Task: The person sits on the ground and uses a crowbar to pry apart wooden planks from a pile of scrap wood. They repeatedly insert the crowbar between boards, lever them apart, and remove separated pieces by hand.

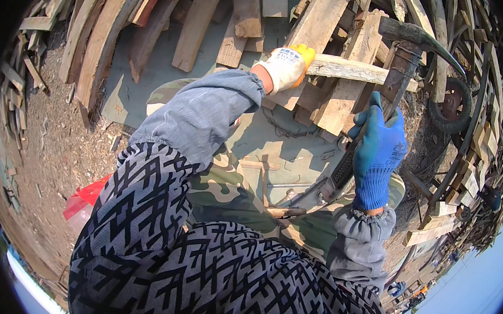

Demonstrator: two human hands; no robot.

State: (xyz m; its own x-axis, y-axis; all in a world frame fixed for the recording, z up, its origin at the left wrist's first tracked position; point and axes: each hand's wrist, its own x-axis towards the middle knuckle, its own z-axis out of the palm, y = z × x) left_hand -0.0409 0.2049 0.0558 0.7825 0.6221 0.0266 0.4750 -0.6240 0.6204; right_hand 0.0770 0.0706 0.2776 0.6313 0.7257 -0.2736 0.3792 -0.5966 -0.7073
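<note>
My left hand, in a white glove with orange-yellow fingers, grips the left end of a pale narrow wooden board. That board lies crosswise over several wider planks. My right hand, in a blue glove, is closed around the handle of a hammer held upright. Its metal head is at the top, with a blunt face to the left and a long curved claw or pick to the right. Wire seems wound about the handle below the head. The hammer partly hides the board's right end.
More planks lie ahead and to the left. A wheel with a black tyre stands at right, before a tall heap of scrap wood. A red plastic bag rests on chip-strewn ground at left. A short wooden piece lies between my legs.
</note>
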